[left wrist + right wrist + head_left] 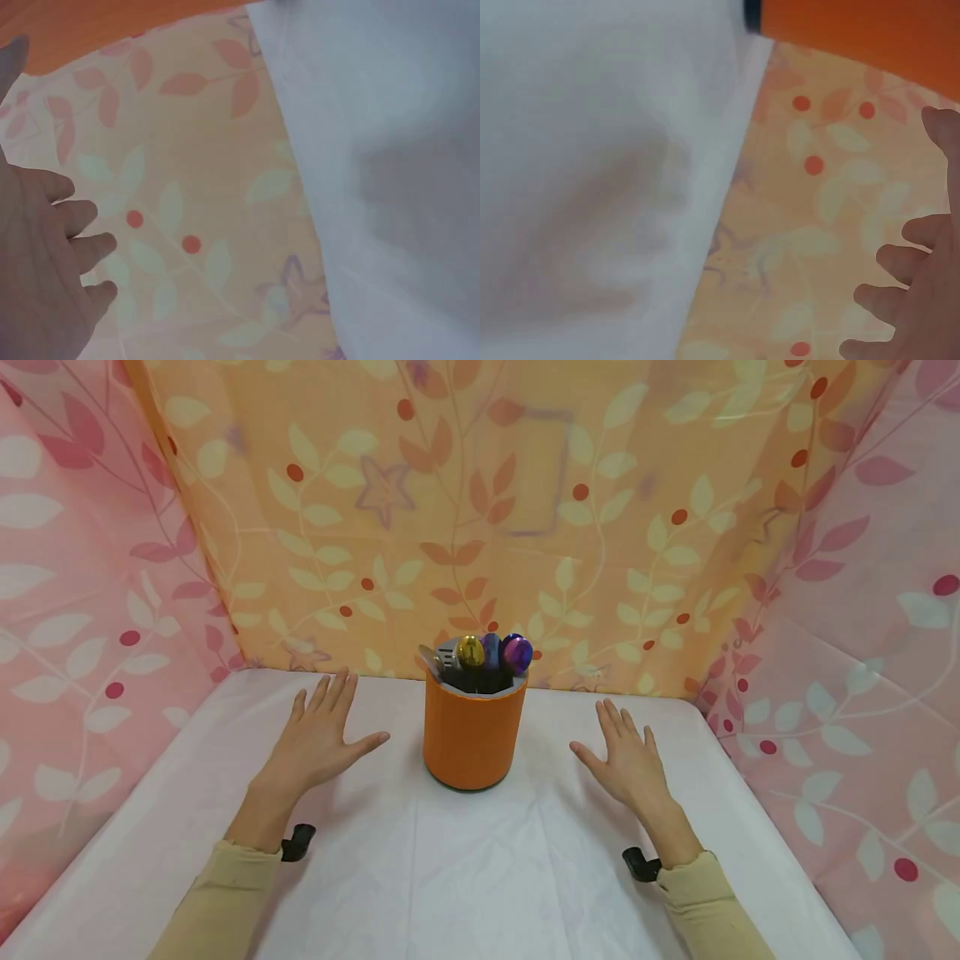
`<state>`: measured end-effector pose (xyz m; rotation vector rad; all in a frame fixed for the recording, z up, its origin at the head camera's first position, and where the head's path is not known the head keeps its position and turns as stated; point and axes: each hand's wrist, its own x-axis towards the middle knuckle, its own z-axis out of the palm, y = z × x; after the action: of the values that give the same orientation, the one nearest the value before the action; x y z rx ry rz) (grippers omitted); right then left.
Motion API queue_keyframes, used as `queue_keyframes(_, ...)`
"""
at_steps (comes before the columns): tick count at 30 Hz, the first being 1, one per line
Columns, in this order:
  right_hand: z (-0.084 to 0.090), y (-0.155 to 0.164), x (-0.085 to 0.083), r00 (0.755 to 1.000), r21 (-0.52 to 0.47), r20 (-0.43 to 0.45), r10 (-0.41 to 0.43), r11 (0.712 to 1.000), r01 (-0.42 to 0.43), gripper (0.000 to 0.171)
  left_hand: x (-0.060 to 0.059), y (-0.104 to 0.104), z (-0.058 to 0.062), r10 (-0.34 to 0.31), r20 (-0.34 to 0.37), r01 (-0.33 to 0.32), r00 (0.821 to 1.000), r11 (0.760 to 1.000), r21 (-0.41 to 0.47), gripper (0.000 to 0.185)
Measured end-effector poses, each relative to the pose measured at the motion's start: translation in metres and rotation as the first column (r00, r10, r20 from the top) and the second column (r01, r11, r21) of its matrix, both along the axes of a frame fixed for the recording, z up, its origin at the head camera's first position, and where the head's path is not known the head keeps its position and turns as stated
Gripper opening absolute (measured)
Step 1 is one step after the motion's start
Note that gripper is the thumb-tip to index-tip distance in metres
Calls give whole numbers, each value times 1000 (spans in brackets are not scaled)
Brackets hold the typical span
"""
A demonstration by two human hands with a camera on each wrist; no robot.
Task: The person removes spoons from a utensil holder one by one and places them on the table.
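Orange canister (474, 739), utensils (471, 652) inside, on white cloth (480, 877) | left grip (317, 743): spread flat | right grip (630, 766): spread flat

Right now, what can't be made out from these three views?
Head view: lower ends of the utensils, hidden by the wall of the orange container.
Head view: upper ends of both sleeves, cut off by the bottom edge.
Left wrist: container's rim, outside the frame.
Right wrist: part of the right hand, cut off by the right edge.
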<state>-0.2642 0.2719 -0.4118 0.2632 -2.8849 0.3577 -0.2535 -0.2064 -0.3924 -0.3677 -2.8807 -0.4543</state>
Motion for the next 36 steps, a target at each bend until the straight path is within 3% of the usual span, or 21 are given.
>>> queue_keyframes(6, 17, -15, 7, 993, -66, -106, 48, 996, -55, 91, -7, 19, 18, -61, -61, 64, 996, 997, 52, 112)
queue_keyframes(12, 43, -34, 15, 956, -107, -266, 124, 982, -157, 82, -13, 46, 34, -123, -129, 136, 984, 986, 98, 107)
queue_keyframes(16, 62, -49, 20, 900, -137, -393, 189, 956, -261, 76, -20, 61, 39, -153, -146, 169, 977, 980, 105, 104)
queue_keyframes(21, 79, -68, 19, 798, -109, -537, 273, 916, -387, 69, -26, 71, 42, -170, -144, 185, 975, 978, 98, 98)
queue_keyframes(26, 94, -86, 13, 726, -123, -600, 337, 858, -500, 60, -29, 80, 46, -177, -116, 190, 977, 974, 119, 97)
queue_keyframes(31, 105, -100, 7, 706, -179, -599, 379, 795, -579, 54, -32, 83, 46, -200, -131, 219, 971, 964, 149, 79)
queue_keyframes(36, 114, -115, 1, 704, -204, -586, 401, 768, -607, 50, -33, 85, 45, -221, -152, 246, 963, 954, 173, 58)
